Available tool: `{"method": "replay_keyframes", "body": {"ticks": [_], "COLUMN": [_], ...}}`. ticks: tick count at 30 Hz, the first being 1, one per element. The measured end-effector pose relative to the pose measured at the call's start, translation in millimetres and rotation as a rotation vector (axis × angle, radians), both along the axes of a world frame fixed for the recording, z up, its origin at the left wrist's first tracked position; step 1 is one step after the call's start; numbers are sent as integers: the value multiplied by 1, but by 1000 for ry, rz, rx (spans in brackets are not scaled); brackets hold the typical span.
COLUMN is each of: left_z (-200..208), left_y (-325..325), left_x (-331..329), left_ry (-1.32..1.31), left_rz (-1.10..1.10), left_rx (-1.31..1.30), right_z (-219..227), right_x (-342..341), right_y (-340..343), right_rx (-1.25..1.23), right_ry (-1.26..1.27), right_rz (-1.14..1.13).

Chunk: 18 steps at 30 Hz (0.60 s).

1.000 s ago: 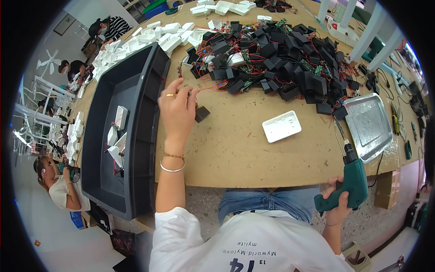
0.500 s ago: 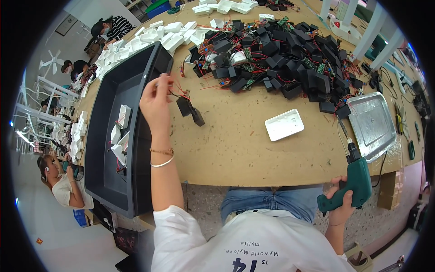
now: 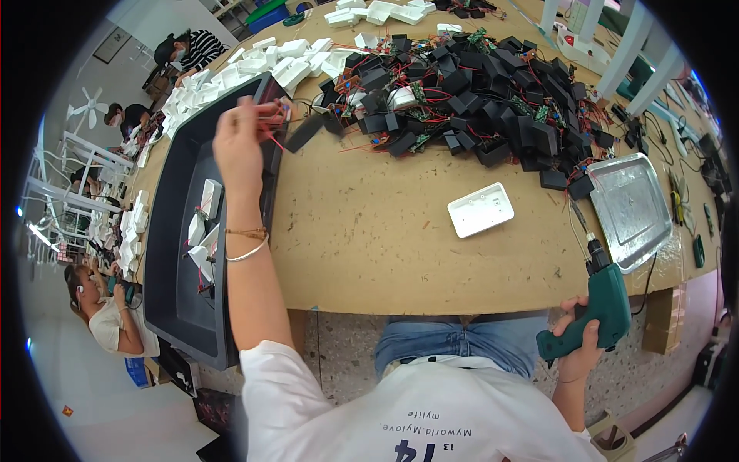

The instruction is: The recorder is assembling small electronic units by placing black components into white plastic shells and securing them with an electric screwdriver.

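My left hand [image 3: 241, 138] is raised at the bin's right wall, its fingers closed on red and black wires [image 3: 271, 117]. A pair of black plastic cases [image 3: 305, 133] hangs from these wires, blurred by motion, over the table beside the bin. In my right hand [image 3: 583, 346] is a green pistol-shaped soldering gun [image 3: 610, 308], gripped by its handle at the table's front edge. Its metal tip points away from me, toward the tray. Between my hands, a white plastic shell [image 3: 481, 210] lies open side up on the table.
The large black bin [image 3: 185, 323] at left holds several white shells [image 3: 209, 199] with wires. A big heap of black cases and circuit boards [image 3: 493, 92] covers the far table. White shells [image 3: 292, 69] are piled behind the bin. A metal tray [image 3: 631, 212] lies at right. Co-workers sit at left.
My left hand has moved left and away from me to the bin's wall, dragging the wired black cases along. My right hand and the soldering gun have barely moved.
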State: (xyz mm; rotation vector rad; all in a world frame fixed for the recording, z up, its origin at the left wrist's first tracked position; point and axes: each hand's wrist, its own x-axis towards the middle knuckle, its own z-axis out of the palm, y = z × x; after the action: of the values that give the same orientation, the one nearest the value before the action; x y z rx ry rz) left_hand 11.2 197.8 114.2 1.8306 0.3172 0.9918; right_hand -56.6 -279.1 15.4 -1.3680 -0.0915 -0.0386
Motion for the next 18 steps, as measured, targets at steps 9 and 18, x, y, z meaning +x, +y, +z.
{"method": "replay_keyframes", "body": {"ticks": [9,18], "left_z": [18,4], "left_y": [-56,-46], "left_x": [-8,8], "left_ry": [177,3], "left_rz": [-323,-222], "left_rx": [-285,-224], "right_z": [0,5], "right_x": [0,-1], "right_y": [2,-2], "right_rx": [13,55], "right_ry": [72,23], "right_rz": [23,39]}}
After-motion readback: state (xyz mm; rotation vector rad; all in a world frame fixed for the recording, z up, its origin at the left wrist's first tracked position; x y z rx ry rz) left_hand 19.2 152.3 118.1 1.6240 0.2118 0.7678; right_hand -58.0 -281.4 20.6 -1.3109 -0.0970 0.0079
